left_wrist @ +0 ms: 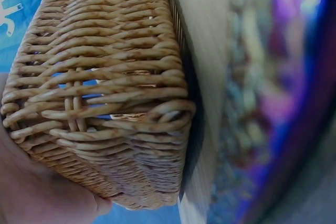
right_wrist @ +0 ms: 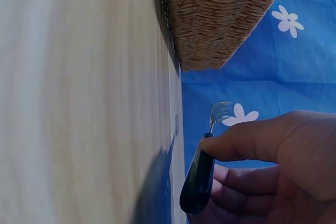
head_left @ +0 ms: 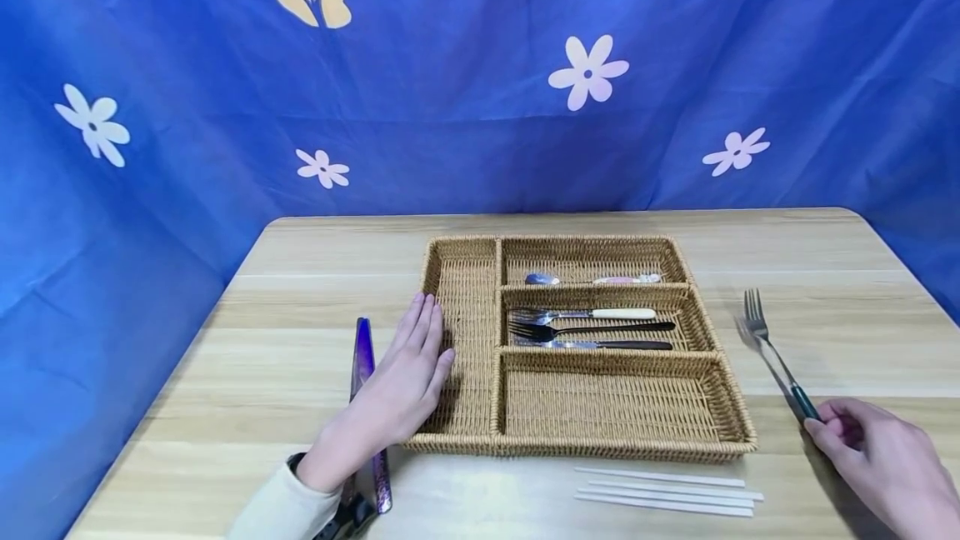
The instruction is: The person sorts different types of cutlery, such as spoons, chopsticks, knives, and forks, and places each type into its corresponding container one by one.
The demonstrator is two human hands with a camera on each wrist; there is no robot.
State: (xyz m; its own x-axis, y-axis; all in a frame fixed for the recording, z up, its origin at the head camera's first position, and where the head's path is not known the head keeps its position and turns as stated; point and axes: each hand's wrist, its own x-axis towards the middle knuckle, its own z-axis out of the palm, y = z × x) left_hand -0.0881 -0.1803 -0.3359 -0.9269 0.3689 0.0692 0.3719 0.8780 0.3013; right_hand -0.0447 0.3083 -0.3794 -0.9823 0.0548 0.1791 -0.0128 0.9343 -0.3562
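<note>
A wicker cutlery tray with several compartments stands on the table. My left hand rests over its left rim, fingers straight. At the right, my right hand pinches a fork by its dark green handle, tines pointing away from me; the right wrist view shows the thumb on the handle. The middle compartment holds a white-handled fork, a black fork and a black-handled knife. A spoon with a pink and white handle lies in the back compartment, partly hidden by the divider.
Several white chopsticks lie in front of the tray. Purple shiny utensils lie left of it, partly under my left forearm. A blue flowered cloth hangs behind the wooden table.
</note>
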